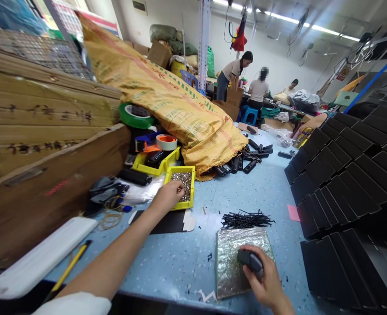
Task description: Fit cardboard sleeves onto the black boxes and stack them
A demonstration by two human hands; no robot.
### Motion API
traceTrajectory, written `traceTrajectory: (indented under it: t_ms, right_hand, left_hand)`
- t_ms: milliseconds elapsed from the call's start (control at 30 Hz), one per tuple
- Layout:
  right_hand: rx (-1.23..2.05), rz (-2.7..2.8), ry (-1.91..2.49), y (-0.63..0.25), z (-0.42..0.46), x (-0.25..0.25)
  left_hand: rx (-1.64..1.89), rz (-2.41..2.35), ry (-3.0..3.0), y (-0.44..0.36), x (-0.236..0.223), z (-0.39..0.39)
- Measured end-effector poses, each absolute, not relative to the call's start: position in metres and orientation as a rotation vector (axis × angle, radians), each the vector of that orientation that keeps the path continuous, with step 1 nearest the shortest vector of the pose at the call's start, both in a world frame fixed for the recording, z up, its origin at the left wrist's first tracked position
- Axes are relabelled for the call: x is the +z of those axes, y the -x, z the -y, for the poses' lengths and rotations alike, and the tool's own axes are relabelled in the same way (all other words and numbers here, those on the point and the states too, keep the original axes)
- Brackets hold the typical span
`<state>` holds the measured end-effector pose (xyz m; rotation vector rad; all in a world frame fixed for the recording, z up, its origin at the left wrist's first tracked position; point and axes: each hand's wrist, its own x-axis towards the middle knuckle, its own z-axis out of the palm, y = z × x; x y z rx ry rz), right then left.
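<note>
My left hand (171, 195) reaches over a yellow bin (192, 186) filled with small shiny metal screws or similar pieces (184, 179). Its fingers are pinched together, and whatever they hold is too small or hidden to make out. My right hand (266, 278) grips a rounded black handheld device (251, 260), fingers wrapped around its side. That device is over a silver, film-wrapped square pad (226, 245) near the table's front edge. Just behind the pad lies a loose pile of thin black strips (245, 219).
Stacked black boxes (340, 188) rise on the right. An orange woven sack (193, 118) spills several black devices (250, 166). At left stand cardboard boxes (49, 144), tape rolls (136, 115), a white bar (42, 258) and a yellow cutter (69, 267). People work behind.
</note>
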<state>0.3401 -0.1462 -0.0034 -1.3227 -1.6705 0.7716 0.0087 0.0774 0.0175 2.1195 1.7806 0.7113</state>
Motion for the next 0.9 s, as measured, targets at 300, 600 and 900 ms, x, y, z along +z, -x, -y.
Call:
traceTrajectory:
  t_ms: [300, 600, 900]
  right_hand:
    - [0.879, 0.608, 0.767, -0.302, 0.111, 0.053]
    - [0.955, 0.278, 0.588, -0.284, 0.095, 0.064]
    - [0.992, 0.323, 0.657, -0.281, 0.103, 0.051]
  left_hand:
    - [0.936, -0.953, -1.208, -0.135, 0.017, 0.074]
    - [1.033, -0.837, -0.953, -0.155, 0.019, 0.104]
    - [1.112, -0.842, -0.808, -0.153, 0.011, 0.103]
